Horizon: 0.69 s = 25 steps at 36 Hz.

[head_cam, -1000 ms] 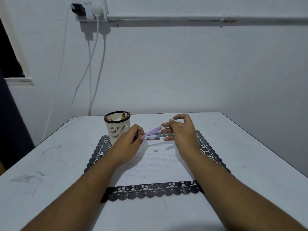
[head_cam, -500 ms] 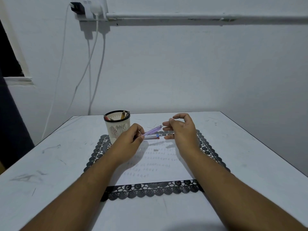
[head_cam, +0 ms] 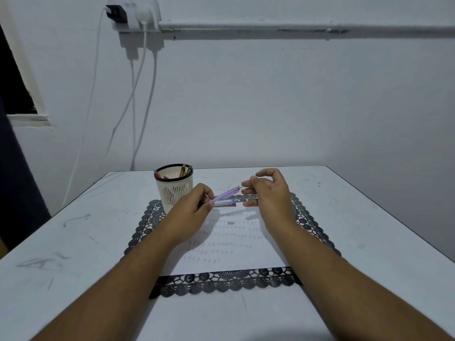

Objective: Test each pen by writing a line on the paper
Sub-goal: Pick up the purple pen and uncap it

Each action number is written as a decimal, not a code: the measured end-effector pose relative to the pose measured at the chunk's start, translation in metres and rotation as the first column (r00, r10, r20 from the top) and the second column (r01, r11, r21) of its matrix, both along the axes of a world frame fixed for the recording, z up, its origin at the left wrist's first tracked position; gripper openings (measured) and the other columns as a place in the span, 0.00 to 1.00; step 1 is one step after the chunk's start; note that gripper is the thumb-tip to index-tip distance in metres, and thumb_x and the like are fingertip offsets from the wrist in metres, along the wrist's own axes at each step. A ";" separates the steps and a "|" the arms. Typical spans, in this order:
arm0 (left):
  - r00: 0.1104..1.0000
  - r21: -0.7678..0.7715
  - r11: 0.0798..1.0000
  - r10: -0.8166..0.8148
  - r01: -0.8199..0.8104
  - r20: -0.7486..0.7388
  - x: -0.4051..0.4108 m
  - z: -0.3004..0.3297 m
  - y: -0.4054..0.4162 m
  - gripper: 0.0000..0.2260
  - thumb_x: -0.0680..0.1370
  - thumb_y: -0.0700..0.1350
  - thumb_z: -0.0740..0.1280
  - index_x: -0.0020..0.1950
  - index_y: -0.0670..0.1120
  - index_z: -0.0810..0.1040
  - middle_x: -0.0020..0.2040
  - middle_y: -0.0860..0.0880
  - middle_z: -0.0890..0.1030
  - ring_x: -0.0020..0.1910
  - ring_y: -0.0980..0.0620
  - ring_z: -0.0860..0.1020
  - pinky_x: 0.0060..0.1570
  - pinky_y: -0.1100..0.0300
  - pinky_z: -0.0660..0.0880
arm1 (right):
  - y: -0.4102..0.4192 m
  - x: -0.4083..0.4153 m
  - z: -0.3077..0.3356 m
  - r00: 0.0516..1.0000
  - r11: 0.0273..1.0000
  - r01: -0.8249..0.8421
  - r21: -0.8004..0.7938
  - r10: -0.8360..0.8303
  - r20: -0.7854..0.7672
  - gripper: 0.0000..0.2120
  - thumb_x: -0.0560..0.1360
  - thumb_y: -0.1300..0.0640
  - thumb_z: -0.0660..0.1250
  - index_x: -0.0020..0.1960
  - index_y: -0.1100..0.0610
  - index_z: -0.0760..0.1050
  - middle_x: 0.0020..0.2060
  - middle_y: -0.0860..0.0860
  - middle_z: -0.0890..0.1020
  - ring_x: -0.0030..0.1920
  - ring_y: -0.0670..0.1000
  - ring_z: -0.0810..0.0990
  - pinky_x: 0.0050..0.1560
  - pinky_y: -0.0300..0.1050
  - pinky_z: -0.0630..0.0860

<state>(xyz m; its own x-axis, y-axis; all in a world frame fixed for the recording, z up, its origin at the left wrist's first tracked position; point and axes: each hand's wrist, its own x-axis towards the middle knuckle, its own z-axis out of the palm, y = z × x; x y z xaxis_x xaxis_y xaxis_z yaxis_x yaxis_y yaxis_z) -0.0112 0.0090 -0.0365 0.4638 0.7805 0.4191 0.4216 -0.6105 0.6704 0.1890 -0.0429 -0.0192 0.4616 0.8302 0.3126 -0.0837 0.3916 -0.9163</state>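
**Purple pen held between two hands above the paper**

Over at ten o'clock on the mat stands the pen holder (head_cam: 174,186), several pens poking out of its rim. Moving right, the left hand (head_cam: 194,210) has thumb and fingers curled tight, pinching the near end of the purple pen (head_cam: 226,193). The pen slants up toward two o'clock, lifted off the paper (head_cam: 229,244). Just beneath it a second pen (head_cam: 225,203) lies flat at the paper's twelve o'clock edge. On the right, the right hand (head_cam: 269,193) pinches the pen's far tip between thumb and forefinger, the other fingers loosely curled. Rows of small scribbles cover the sheet, which rests on the black lace mat (head_cam: 229,281).
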 end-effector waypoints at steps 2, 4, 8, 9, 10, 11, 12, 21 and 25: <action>1.000 0.000 1.000 0.001 -0.001 0.011 0.000 0.000 0.000 0.04 0.85 0.46 0.63 0.51 0.54 0.74 0.35 0.57 0.74 0.32 0.61 0.69 0.37 0.60 0.67 | 0.001 0.000 0.000 1.000 1.000 -0.003 0.002 0.003 0.000 0.04 0.82 0.62 0.68 0.53 0.56 0.73 0.42 0.55 0.88 0.41 0.53 0.86 0.32 0.47 0.81; 1.000 -0.001 1.000 -0.001 0.001 0.012 -0.001 0.000 0.000 0.04 0.85 0.46 0.63 0.51 0.53 0.74 0.35 0.56 0.73 0.31 0.61 0.68 0.37 0.59 0.67 | 0.000 -0.001 0.001 1.000 1.000 -0.006 0.003 0.006 -0.004 0.04 0.82 0.62 0.68 0.53 0.56 0.73 0.41 0.55 0.88 0.41 0.53 0.86 0.32 0.47 0.81; 1.000 -0.002 1.000 -0.012 0.012 0.012 -0.001 0.000 -0.001 0.04 0.85 0.46 0.63 0.51 0.54 0.74 0.34 0.59 0.74 0.32 0.61 0.69 0.37 0.58 0.67 | -0.001 -0.001 0.000 1.000 1.000 -0.002 0.000 0.002 0.002 0.04 0.82 0.62 0.67 0.53 0.56 0.73 0.42 0.55 0.88 0.41 0.53 0.86 0.33 0.48 0.82; 1.000 -0.004 1.000 -0.014 0.014 0.009 -0.001 0.000 0.000 0.04 0.85 0.46 0.63 0.51 0.54 0.74 0.34 0.60 0.74 0.32 0.61 0.69 0.37 0.59 0.67 | -0.001 -0.001 0.000 1.000 1.000 0.001 -0.001 -0.001 0.002 0.04 0.82 0.62 0.67 0.53 0.56 0.73 0.42 0.55 0.88 0.42 0.53 0.86 0.33 0.48 0.82; 1.000 -0.006 1.000 -0.015 0.015 0.007 -0.001 -0.001 0.000 0.04 0.85 0.46 0.63 0.51 0.54 0.74 0.34 0.60 0.74 0.32 0.61 0.69 0.37 0.59 0.67 | -0.001 -0.001 0.000 1.000 1.000 0.003 -0.001 -0.003 0.001 0.04 0.82 0.62 0.67 0.54 0.56 0.73 0.42 0.55 0.88 0.42 0.53 0.86 0.33 0.48 0.82; 1.000 -0.008 1.000 -0.014 0.014 0.005 -0.001 -0.001 0.000 0.04 0.85 0.46 0.63 0.51 0.53 0.74 0.34 0.61 0.74 0.32 0.61 0.69 0.37 0.60 0.67 | 0.000 -0.001 0.000 1.000 1.000 0.004 -0.001 -0.004 0.000 0.04 0.82 0.62 0.67 0.54 0.56 0.73 0.42 0.55 0.88 0.42 0.53 0.86 0.33 0.48 0.82; 1.000 -0.007 1.000 -0.014 0.014 0.004 -0.001 -0.001 0.000 0.04 0.85 0.46 0.63 0.52 0.53 0.74 0.34 0.61 0.74 0.32 0.61 0.69 0.36 0.62 0.67 | -0.001 -0.001 0.000 1.000 1.000 0.004 0.000 -0.004 0.000 0.03 0.82 0.62 0.67 0.54 0.57 0.73 0.42 0.55 0.88 0.41 0.53 0.86 0.33 0.48 0.82; 1.000 0.001 1.000 -0.012 0.012 0.002 0.000 -0.002 0.001 0.03 0.85 0.47 0.63 0.52 0.54 0.74 0.33 0.61 0.73 0.32 0.60 0.68 0.34 0.65 0.65 | -0.002 -0.002 0.001 1.000 1.000 0.006 0.009 -0.006 0.012 0.03 0.83 0.62 0.67 0.54 0.56 0.73 0.42 0.56 0.88 0.41 0.53 0.86 0.33 0.48 0.83; 1.000 0.001 1.000 -0.006 0.006 0.009 -0.001 -0.001 0.001 0.03 0.85 0.47 0.63 0.52 0.54 0.74 0.33 0.59 0.73 0.32 0.61 0.68 0.35 0.62 0.66 | -0.002 -0.001 0.000 1.000 1.000 0.012 0.003 -0.012 0.026 0.03 0.82 0.61 0.67 0.54 0.56 0.74 0.42 0.55 0.88 0.41 0.53 0.85 0.34 0.49 0.83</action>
